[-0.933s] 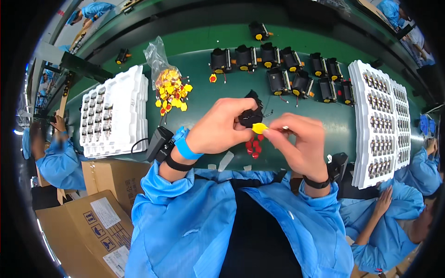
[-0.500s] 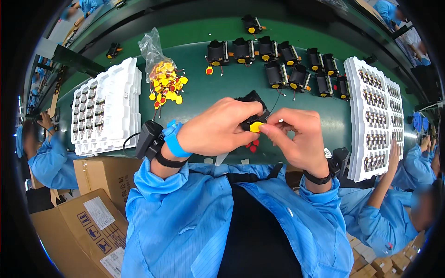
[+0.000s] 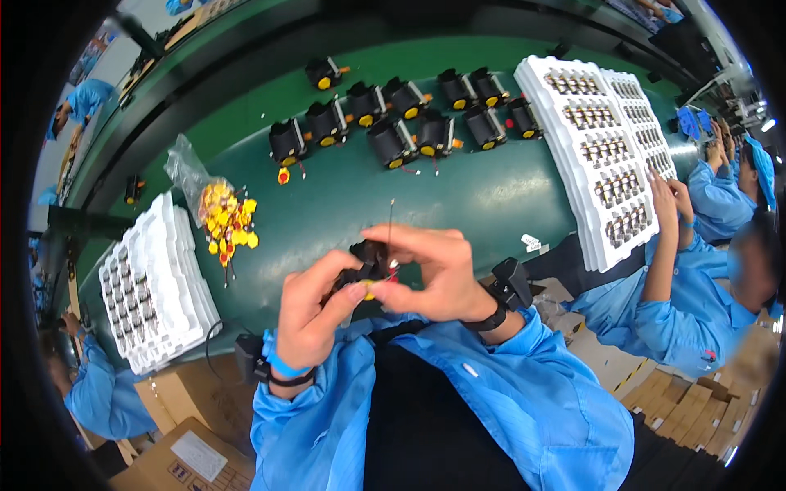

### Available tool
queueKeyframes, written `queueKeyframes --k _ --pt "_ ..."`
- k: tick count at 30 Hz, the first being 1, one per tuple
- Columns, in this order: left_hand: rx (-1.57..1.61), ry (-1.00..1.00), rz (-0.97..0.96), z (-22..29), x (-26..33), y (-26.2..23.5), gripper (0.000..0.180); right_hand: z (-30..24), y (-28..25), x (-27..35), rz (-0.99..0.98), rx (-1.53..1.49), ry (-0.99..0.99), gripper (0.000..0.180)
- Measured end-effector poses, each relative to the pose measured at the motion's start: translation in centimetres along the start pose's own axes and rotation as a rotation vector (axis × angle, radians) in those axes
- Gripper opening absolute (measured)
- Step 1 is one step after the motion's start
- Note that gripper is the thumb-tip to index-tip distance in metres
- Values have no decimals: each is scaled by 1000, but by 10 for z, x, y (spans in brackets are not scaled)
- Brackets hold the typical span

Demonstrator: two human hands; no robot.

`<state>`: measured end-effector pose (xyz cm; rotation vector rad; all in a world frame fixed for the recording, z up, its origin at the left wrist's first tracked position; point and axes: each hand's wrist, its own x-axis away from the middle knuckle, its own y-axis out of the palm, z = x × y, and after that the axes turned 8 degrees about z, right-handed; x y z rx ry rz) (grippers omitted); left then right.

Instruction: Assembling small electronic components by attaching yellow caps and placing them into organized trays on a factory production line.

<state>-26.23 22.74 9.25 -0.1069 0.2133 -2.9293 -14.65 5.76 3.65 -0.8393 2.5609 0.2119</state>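
Just in front of my body, both hands are closed around a small black plastic housing (image 3: pixel 375 257), largely covered by the fingers. My left hand (image 3: pixel 309 311) grips its left side, the thumb beside a yellow disc (image 3: pixel 369 292) at the near end. My right hand (image 3: pixel 438 274) holds the right side, forefinger over the top and thumb tip at the disc. A thin dark wire (image 3: pixel 391 217) sticks up from between the fingers. Something small and red shows by the right thumb, too small to name.
Similar black housings (image 3: pixel 393 142) with yellow discs stand at the back. A plastic bag (image 3: pixel 187 173) spills yellow and red wired discs (image 3: pixel 233 225) at left. White trays of metal parts (image 3: pixel 192 282) (image 3: pixel 565 172) flank the green table (image 3: pixel 483 214). Cardboard boxes (image 3: pixel 184 393) sit lower left; a co-worker (image 3: pixel 655 286) is at right.
The view has turned, so the table's things sit tilted and farther left. My right hand has gone from pinching near the disc to wrapping the housing's right side. Both hands are nearer my body.
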Motion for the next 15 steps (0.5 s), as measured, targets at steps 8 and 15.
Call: queueKeyframes --k 8,15 --pt "-454 575 -137 -79 -35 48 20 19 -60 8 -197 183 201 48" --pt "-977 525 554 -14 37 -65 52 37 -85 0 -315 605 105 28"
